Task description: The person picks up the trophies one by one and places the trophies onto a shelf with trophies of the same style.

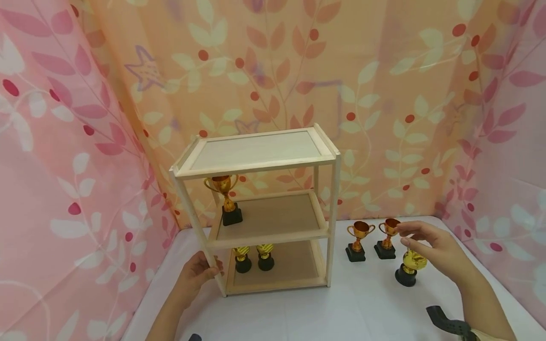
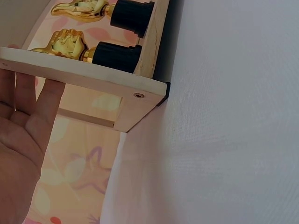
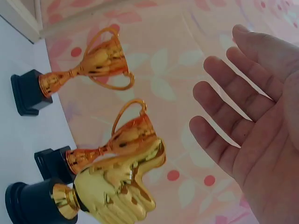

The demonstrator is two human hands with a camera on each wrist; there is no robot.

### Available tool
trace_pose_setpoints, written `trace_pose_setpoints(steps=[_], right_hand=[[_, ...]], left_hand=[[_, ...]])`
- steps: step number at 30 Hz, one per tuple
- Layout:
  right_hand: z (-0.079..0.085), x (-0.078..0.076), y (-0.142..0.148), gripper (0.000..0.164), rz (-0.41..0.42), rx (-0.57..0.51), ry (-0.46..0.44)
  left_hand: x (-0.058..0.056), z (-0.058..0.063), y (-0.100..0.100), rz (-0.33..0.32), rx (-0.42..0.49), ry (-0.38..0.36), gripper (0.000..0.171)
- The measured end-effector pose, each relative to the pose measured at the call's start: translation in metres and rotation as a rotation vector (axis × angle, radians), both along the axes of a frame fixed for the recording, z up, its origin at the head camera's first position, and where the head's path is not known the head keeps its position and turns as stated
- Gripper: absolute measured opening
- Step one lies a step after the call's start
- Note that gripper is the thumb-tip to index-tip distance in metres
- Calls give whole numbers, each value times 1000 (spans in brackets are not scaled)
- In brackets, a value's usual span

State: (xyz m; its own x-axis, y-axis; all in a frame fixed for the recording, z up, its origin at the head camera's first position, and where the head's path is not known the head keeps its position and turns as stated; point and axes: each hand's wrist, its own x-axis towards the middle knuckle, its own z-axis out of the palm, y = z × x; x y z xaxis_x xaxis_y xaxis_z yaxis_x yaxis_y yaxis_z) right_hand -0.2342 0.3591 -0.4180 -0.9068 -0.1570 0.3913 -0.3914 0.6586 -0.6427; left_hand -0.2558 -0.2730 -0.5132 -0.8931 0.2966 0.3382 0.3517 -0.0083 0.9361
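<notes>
My left hand (image 1: 194, 274) grips the front left post (image 1: 190, 215) of a pale wooden three-tier shelf, thumb in front and fingers behind. My right hand (image 1: 441, 248) hovers with fingers spread beside a gold thumbs-up trophy (image 3: 117, 186) on a round black base; the palm is bare in the right wrist view. Behind that trophy stand two copper-coloured cup trophies (image 1: 358, 234) with square black bases. A gold two-handled cup trophy (image 1: 230, 203) sits on the middle tier at left. Two gold trophies (image 1: 242, 263) with black bases stand on the bottom tier, their tops partly hidden.
The shelf's top panel (image 1: 256, 150) carries nothing and has raised side rails. A white cloth (image 1: 298, 315) covers the table. Patterned curtains (image 1: 384, 118) enclose the back and both sides, close behind the shelf.
</notes>
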Motion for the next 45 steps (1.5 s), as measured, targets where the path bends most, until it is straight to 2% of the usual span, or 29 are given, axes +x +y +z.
trace_pose_setpoints(steps=[6, 11, 24, 31, 38, 45], right_hand=[[-13, -8, 17, 35, -16, -23, -7], [-26, -13, 33, 36, 12, -47, -12], [-66, -23, 65, 40, 84, -148, -127], [-83, -24, 86, 47, 96, -167, -302], [-98, -24, 96, 51, 94, -180, -422], [-105, -26, 96, 59, 88, -160, -527]], left_hand=[[1, 0, -1, -1, 8, -7, 23], [1, -1, -1, -19, 18, 0, 22], [1, 1, 1, -18, 27, -6, 23], [1, 0, 1, -12, 14, -24, 23], [-1, 1, 0, -18, 13, -6, 23], [1, 1, 0, -12, 16, -16, 23]])
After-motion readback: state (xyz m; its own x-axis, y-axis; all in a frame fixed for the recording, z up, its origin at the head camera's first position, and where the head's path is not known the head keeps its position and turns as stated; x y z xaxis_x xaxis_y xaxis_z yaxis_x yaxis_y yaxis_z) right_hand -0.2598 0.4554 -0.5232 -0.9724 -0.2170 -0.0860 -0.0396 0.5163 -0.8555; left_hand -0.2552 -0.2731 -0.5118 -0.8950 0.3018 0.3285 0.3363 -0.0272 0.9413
